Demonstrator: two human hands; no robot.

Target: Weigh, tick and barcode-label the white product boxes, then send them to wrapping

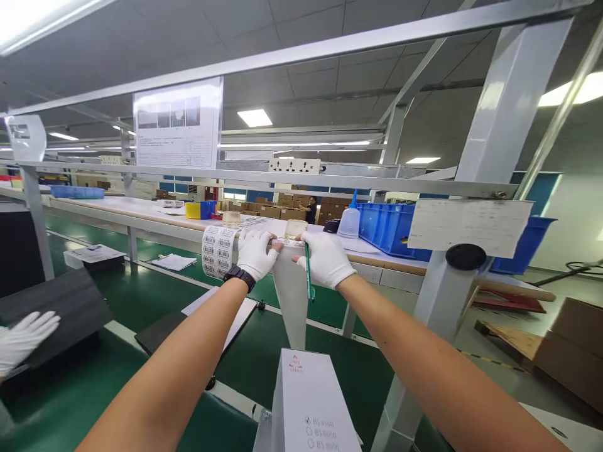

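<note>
Both my hands wear white gloves with bare fingertips, and they meet at the shelf edge. My left hand (pixel 255 254) is closed, its thumb and finger pinching a strip of barcode labels (pixel 219 252) whose printed part hangs to the left. My right hand (pixel 326 258) is closed around a slim green pen (pixel 309 271) pointing down, and its fingertips also touch the strip's far end. Pale backing paper (pixel 291 304) dangles below, between the hands. Beneath them stands a white box (pixel 311 389) with printed model checkboxes, one ticked.
Blue bins (pixel 389 227), a squeeze bottle (pixel 349 221) and tape rolls (pixel 231 218) sit on the shelf (pixel 117 210). Metal posts (pixel 499 125) frame the bench. At left, another person's gloved hand (pixel 28 339) touches a black board (pixel 61 311). Papers (pixel 174 262) lie on the green belt (pixel 155 289).
</note>
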